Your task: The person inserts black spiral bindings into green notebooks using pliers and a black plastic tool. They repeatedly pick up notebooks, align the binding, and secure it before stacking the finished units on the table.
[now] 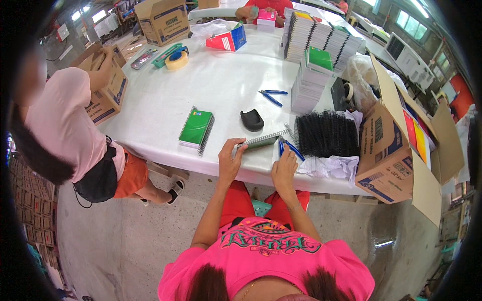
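Observation:
My left hand [231,158] is closed on the left end of a spiral notebook [262,142], held at the table's near edge. A dark wire coil runs along the notebook's top edge, and its loose end sticks up at the right. By that end, my right hand [284,168] grips blue-handled pliers [296,152]; their jaws are hard to make out. Just beyond the notebook sits a curved black piece [252,120]. A green-covered spiral notebook [196,126] lies to the left. To the right, black spiral coils [326,134] are piled on white cloth [331,167].
Another pair of blue pliers [273,97] lies farther back, beside stacked notebooks [311,80]. An open carton [384,153] stands at the right. Tape [176,60] is at the far left. A co-worker [75,110] handles a carton [108,95]; another person [266,7] sits opposite.

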The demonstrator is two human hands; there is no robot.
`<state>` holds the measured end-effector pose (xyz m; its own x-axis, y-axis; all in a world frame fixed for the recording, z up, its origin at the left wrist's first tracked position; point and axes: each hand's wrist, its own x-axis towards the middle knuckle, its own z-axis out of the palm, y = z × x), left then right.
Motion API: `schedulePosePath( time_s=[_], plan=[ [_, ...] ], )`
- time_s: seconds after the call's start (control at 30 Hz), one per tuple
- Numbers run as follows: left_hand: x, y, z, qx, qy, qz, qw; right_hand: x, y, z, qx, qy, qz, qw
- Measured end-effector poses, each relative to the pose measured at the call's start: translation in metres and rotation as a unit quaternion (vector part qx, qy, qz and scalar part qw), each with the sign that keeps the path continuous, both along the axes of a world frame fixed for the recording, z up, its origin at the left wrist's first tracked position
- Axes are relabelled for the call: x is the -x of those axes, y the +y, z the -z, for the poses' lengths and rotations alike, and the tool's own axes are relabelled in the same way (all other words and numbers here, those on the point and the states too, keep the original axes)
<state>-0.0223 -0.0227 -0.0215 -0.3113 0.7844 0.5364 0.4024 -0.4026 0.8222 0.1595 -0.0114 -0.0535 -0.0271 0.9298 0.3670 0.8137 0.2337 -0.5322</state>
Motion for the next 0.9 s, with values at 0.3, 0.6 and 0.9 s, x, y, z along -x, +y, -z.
schedulePosePath(
  time_s=[0.3, 0.6, 0.9],
  plan=[
    [0.005, 0.004, -0.001, 0.022, -0.005, -0.008, 1.0, -0.037, -0.011, -0.025, 0.052, 0.403, -0.037, 0.913],
    [0.009, 0.007, -0.004, 0.027, 0.008, 0.002, 1.0, -0.051, -0.02, -0.079, 0.034, 0.649, -0.113, 0.752],
    [0.011, 0.01, 0.003, 0.057, -0.025, 0.01, 0.998, -0.033, -0.023, -0.079, 0.164, 0.692, -0.262, 0.653]
  ],
)
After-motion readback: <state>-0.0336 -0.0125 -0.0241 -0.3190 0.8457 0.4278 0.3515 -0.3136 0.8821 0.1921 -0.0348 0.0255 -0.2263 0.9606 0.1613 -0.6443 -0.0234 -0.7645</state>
